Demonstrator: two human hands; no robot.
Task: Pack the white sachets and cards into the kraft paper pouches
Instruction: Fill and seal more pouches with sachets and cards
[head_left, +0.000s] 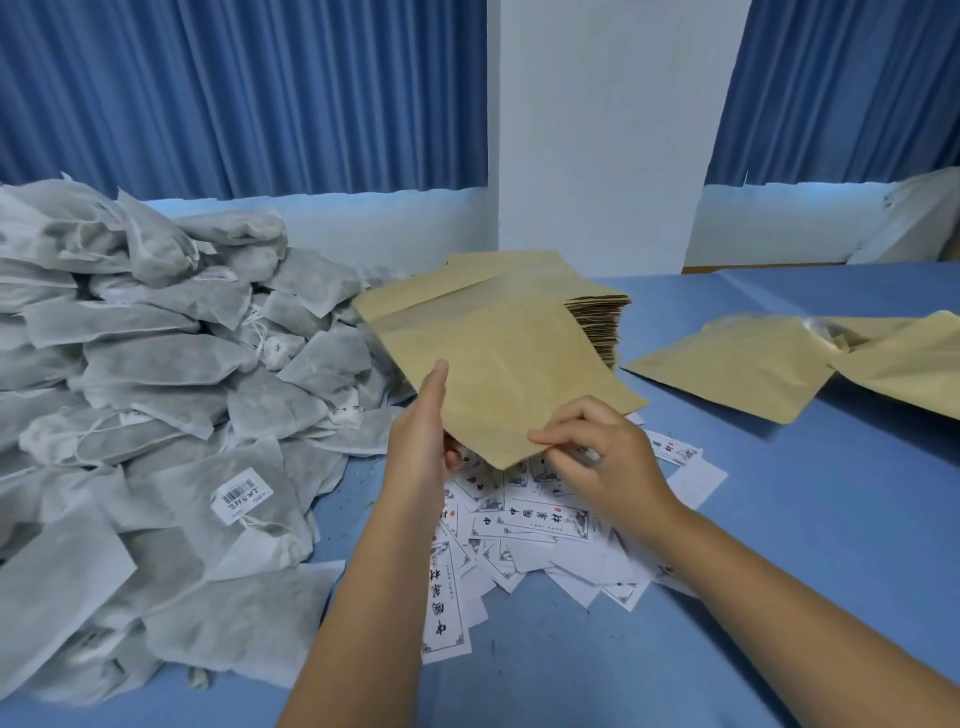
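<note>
I hold one flat kraft paper pouch (498, 364) tilted above the table. My left hand (423, 431) grips its left edge, thumb on top. At the pouch's lower corner, my right hand (597, 452) pinches it between thumb and fingers. A stack of empty kraft pouches (597, 317) stands just behind it. A big heap of white sachets (156, 389) fills the left side. Printed white cards (535, 525) lie scattered under my hands. Whether a card is held under the pouch, I cannot tell.
Two kraft pouches (737, 364) lie on the blue table (779, 545) at the right. A white pillar (597, 130) and blue curtains (234, 93) stand behind the table. A white bag (919, 218) sits at the far right.
</note>
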